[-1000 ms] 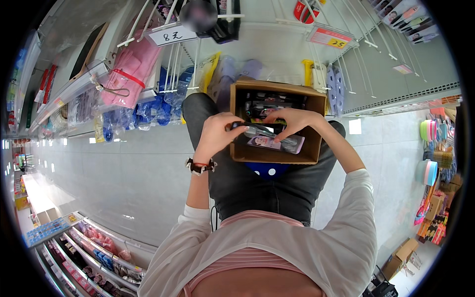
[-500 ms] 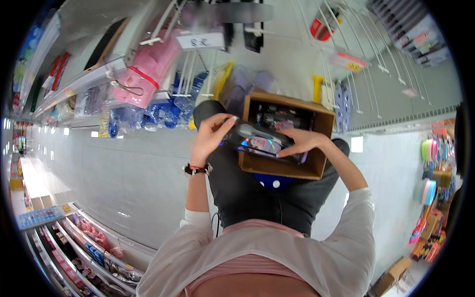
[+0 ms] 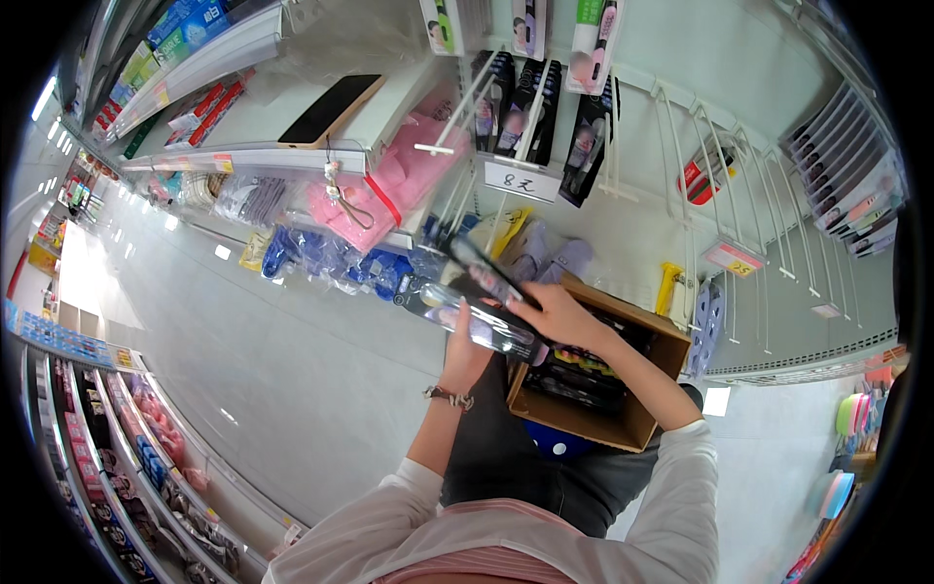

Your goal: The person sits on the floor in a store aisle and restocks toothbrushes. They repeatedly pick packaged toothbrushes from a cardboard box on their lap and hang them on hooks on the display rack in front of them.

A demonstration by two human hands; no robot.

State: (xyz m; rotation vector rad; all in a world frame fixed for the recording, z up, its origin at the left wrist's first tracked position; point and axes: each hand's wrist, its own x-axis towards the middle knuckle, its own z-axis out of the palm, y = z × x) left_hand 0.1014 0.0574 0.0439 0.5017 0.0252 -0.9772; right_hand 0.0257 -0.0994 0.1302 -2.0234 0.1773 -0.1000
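My left hand (image 3: 469, 348) grips a long clear-fronted blister pack (image 3: 496, 333) with a black card. In my right hand (image 3: 559, 316) is a narrower black blister pack (image 3: 477, 265), tilted up toward the shelf and blurred by motion. It crosses over the far side of the left hand's pack. What the packs contain cannot be made out clearly. An open cardboard box (image 3: 584, 425) rests on my lap below my right forearm. Inside lie several more dark blister packs (image 3: 586, 382), partly hidden by that arm.
Ahead, similar black packs (image 3: 530, 107) hang on white hooks above a price card (image 3: 522, 180). More white hooks (image 3: 715, 175) project to the right. A phone (image 3: 331, 110) with a strap lies on the left shelf, beside pink bagged goods (image 3: 355, 209). Purple slippers (image 3: 550, 251) sit behind the box.
One pack lay across both hands over the box; now each hand holds a separate pack, moved left of the box toward the hooks. The view has shifted, showing more of the shelf.
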